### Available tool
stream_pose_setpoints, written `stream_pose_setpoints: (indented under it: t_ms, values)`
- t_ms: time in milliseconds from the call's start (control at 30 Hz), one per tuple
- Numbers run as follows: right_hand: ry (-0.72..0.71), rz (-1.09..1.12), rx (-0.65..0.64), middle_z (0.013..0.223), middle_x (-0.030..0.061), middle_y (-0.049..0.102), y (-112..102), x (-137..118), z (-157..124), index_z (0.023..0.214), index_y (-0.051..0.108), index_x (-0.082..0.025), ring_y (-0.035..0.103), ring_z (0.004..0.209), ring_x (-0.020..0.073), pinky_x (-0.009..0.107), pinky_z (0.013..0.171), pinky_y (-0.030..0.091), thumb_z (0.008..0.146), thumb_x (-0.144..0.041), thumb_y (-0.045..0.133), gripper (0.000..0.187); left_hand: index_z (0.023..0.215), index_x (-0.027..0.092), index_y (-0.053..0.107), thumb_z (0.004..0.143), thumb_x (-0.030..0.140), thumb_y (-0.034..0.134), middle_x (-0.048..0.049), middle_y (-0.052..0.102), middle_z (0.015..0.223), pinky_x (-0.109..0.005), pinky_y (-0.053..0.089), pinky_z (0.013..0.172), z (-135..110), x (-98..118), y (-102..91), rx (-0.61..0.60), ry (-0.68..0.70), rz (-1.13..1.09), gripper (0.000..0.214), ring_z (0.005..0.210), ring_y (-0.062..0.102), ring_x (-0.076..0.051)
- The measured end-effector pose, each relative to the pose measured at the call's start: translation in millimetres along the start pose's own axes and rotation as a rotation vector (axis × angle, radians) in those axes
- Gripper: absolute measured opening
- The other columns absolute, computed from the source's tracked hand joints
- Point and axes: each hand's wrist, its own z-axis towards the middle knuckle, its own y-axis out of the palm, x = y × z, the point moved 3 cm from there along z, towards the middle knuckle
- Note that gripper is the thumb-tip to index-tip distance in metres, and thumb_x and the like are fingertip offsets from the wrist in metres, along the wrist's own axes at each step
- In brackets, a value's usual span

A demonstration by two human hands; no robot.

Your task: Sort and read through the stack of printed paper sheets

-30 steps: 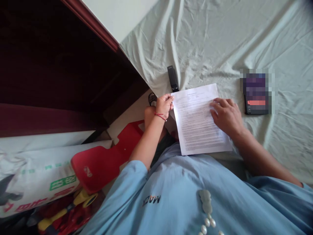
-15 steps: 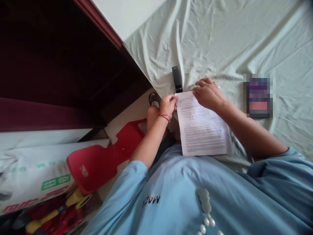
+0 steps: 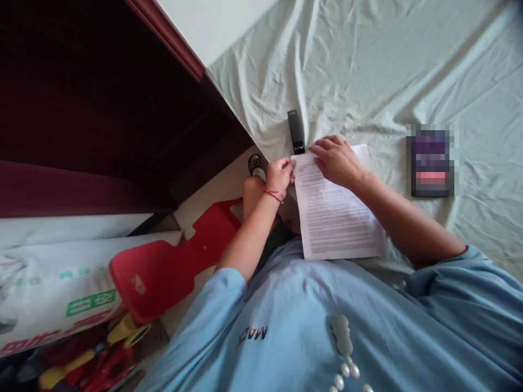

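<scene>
Paper print (image 3: 337,223) too small (phone screen (image 3: 430,158) pixelated).

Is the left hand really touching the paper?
Touching: the head view shows the left hand pinching the paper at its upper left corner.

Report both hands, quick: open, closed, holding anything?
Left hand: closed, pinching the printed paper by its top-left corner.
Right hand: open, laid over the paper's top edge, not gripping it.
</scene>
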Motion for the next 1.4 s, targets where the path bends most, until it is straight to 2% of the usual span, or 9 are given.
stream_pose_setpoints:
  t_ms: [167,400,500,667,767,867,1000,1300,1400]
  values:
    - [-0.033,0.003,-0.009,0.142,0.0128,0.074,4,-13,3,0.141,0.075,-0.025,0.054,0.140,0.0387,0.058,0.109,0.045,0.105,-0.022,0.043,0.048,0.068,0.019,0.060,0.090,0.021,0.082,0.0092,0.045,0.052,-0.019,0.025,0.041,-1,0,-0.1,-0.006,-0.006,-0.016,0.031,0.039,0.040,-0.004]
    - [-0.006,-0.002,-0.022,0.129,0.0137,0.078,9,-14,11,0.128,0.081,-0.022,0.060,0.126,0.0369,0.054,0.106,0.047,0.107,-0.024,0.042,0.044,0.071,0.017,0.061,0.091,0.013,0.078,0.0095,0.046,0.052,-0.018,0.021,0.040,-2,1,-1.7,-0.008,-0.066,-0.096,0.027,0.038,0.037,-0.003]
    - [0.054,-0.026,0.003,0.112,0.0159,0.080,7,-6,20,0.109,0.084,-0.021,0.061,0.118,0.0391,0.057,0.101,0.049,0.108,-0.031,0.044,0.042,0.072,0.017,0.059,0.086,0.011,0.082,0.0092,0.048,0.055,-0.018,0.020,0.039,-1,4,-3.4,-0.001,-0.113,-0.151,0.027,0.038,0.037,-0.001]
    - [0.159,-0.019,-0.071,0.091,0.0117,0.078,5,18,41,0.094,0.082,-0.022,0.064,0.111,0.0405,0.061,0.100,0.049,0.105,-0.040,0.053,0.036,0.070,0.016,0.058,0.088,0.003,0.070,0.0068,0.050,0.056,-0.017,0.017,0.038,4,10,-3.7,-0.013,-0.217,-0.217,0.024,0.038,0.036,-0.002]
    - [0.183,-0.013,-0.128,0.084,0.0093,0.075,6,30,53,0.088,0.080,-0.023,0.066,0.105,0.0350,0.056,0.101,0.049,0.102,-0.040,0.060,0.030,0.066,0.016,0.055,0.086,0.001,0.068,0.0058,0.048,0.052,-0.017,0.015,0.037,10,13,-2.4,-0.015,-0.277,-0.184,0.028,0.038,0.037,-0.003]
    - [0.144,-0.029,-0.177,0.074,0.0082,0.071,10,40,66,0.082,0.080,-0.023,0.067,0.089,0.0293,0.048,0.090,0.052,0.099,-0.042,0.063,0.030,0.063,0.017,0.053,0.083,0.004,0.074,0.0047,0.047,0.050,-0.017,0.014,0.038,19,15,-2.2,-0.006,-0.320,-0.092,0.032,0.037,0.041,-0.005]
    - [0.083,-0.030,-0.149,0.064,0.0069,0.066,15,51,82,0.079,0.080,-0.023,0.061,0.073,0.0243,0.042,0.076,0.050,0.095,-0.047,0.068,0.031,0.061,0.019,0.051,0.080,0.006,0.081,0.0047,0.046,0.047,-0.018,0.015,0.040,29,20,-2.9,0.005,-0.319,0.004,0.038,0.037,0.042,-0.007]
    - [0.198,-0.030,-0.168,0.077,0.0099,0.073,16,64,90,0.088,0.082,-0.020,0.068,0.089,0.0300,0.046,0.087,0.050,0.096,-0.048,0.070,0.031,0.053,0.017,0.049,0.093,0.001,0.068,0.0020,0.049,0.051,-0.021,0.017,0.041,26,32,5.8,0.066,-0.271,0.104,0.047,0.037,0.042,-0.005]
    - [0.141,0.001,-0.116,0.081,0.0097,0.075,17,67,85,0.093,0.082,-0.023,0.069,0.094,0.0323,0.051,0.094,0.052,0.098,-0.052,0.064,0.035,0.056,0.017,0.052,0.095,0.003,0.065,0.0034,0.049,0.052,-0.021,0.021,0.042,23,32,8.9,0.066,-0.216,0.116,0.043,0.039,0.042,-0.005]
